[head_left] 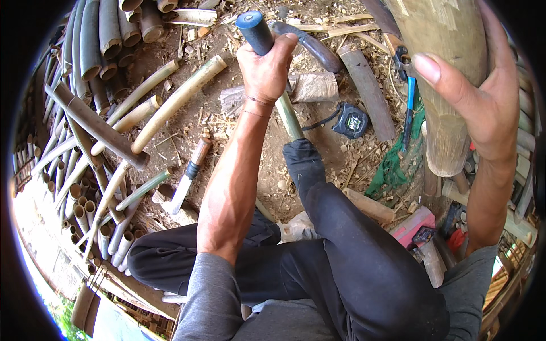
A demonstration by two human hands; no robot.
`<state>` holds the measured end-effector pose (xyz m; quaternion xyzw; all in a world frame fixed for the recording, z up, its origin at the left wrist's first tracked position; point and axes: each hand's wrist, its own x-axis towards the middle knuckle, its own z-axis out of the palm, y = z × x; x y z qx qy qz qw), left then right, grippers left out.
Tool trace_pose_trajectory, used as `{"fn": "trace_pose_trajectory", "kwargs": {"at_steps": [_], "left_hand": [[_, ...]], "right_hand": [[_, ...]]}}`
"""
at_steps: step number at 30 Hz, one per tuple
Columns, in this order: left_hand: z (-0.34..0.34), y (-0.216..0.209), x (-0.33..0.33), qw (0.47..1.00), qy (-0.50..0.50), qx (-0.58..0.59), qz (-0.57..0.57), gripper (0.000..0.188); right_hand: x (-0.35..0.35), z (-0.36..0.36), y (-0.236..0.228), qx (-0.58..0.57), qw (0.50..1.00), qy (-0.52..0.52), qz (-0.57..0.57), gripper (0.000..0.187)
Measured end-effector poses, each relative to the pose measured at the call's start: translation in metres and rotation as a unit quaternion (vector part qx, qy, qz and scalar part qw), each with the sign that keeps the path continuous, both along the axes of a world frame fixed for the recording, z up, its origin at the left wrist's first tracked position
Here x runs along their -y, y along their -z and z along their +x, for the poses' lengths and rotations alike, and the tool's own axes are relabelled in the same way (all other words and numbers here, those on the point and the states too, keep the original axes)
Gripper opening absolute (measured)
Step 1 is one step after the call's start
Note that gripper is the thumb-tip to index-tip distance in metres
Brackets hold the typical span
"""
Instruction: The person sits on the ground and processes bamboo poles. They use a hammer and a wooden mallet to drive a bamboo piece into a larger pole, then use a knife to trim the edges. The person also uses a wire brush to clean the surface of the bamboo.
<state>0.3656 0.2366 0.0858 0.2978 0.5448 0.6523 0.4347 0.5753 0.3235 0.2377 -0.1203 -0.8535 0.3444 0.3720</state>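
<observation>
My left hand (pixel 264 71) is closed round an upright dark cylindrical handle with a blue flat top (pixel 250 21); the lower part of that tool is hidden by the hand. Just below my wrist, a green bamboo piece (pixel 289 116) runs down to my foot (pixel 304 162) in a dark covering. High on the right, my right hand (pixel 492 108) grips a thick wooden club (pixel 449 62), its thumb along the near side and its fingers mostly behind. The club's narrower end points down, apart from the blue-topped tool.
Bamboo poles (pixel 91 40) are piled at the left, some lying loose (pixel 182 102). A knife (pixel 190 170) lies left of my forearm. A tape measure (pixel 351 120), a blue-handled tool (pixel 409 108), green netting (pixel 392 173) and wood pieces (pixel 367 91) lie on the chip-strewn ground.
</observation>
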Motion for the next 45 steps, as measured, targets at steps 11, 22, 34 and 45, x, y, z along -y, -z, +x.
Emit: {"fn": "trace_pose_trajectory", "kwargs": {"at_steps": [11, 22, 34, 45], "left_hand": [[0.000, 0.000, -0.002, 1.000, 0.014, -0.002, -0.006, 0.028], [0.001, -0.004, -0.001, 0.999, 0.017, -0.034, -0.002, 0.029], [0.002, 0.005, 0.006, 0.999, 0.001, -0.036, 0.011, 0.026], [-0.030, -0.050, -0.025, 0.929, -0.346, 0.109, 0.076, 0.037]], "right_hand": [[0.002, 0.003, -0.003, 0.008, 1.000, 0.002, 0.010, 0.106], [0.000, 0.001, 0.001, 0.000, 0.999, -0.009, 0.031, 0.107], [0.010, -0.054, 0.002, -0.012, 0.942, 0.150, 0.301, 0.102], [0.024, 0.003, -0.007, 0.074, 0.990, 0.114, -0.032, 0.104]]}}
